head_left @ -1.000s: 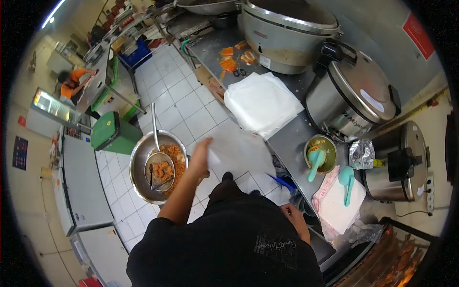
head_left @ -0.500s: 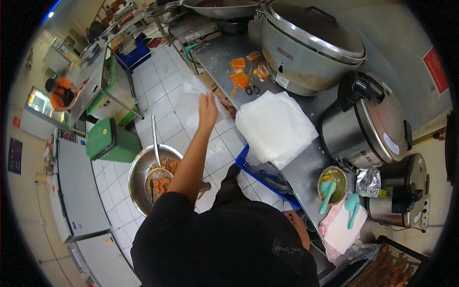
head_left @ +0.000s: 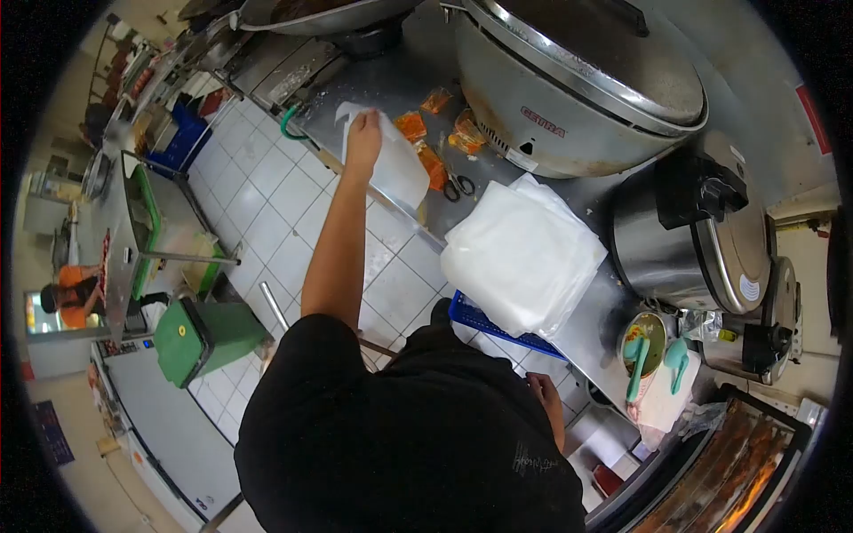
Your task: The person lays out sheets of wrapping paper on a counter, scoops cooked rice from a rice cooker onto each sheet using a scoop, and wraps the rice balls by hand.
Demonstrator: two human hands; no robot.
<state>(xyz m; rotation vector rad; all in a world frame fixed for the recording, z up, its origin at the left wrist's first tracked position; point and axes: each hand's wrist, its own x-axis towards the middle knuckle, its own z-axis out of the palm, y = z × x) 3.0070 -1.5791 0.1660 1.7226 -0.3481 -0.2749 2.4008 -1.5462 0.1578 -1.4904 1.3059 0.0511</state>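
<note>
My left hand [head_left: 362, 135] reaches out ahead and is closed on the top edge of a translucent white paper sheet [head_left: 395, 169]. This sheet lies over the edge of the steel counter, next to crumpled orange packets [head_left: 433, 167]. Black-handled scissors [head_left: 458, 187] rest on the counter beside them. A thick stack of white paper sheets [head_left: 524, 253] sits nearer to me, partly overhanging the edge. Low at my right side hangs my right hand [head_left: 547, 401], its fingers loose and apart, with nothing visible in them.
A large rice cooker [head_left: 569, 124] and a steel pressure cooker [head_left: 689, 231] line the counter's back. A bowl with a teal spoon [head_left: 635, 369] stands at the right. Under the counter is a blue crate [head_left: 498, 324]. Left are a green bin [head_left: 209, 338] and a person in orange [head_left: 75, 298].
My left hand has brought the paper sheet from above the floor onto the counter edge. The view has shifted, and the metal bowl of food at my left is now mostly hidden behind my arm.
</note>
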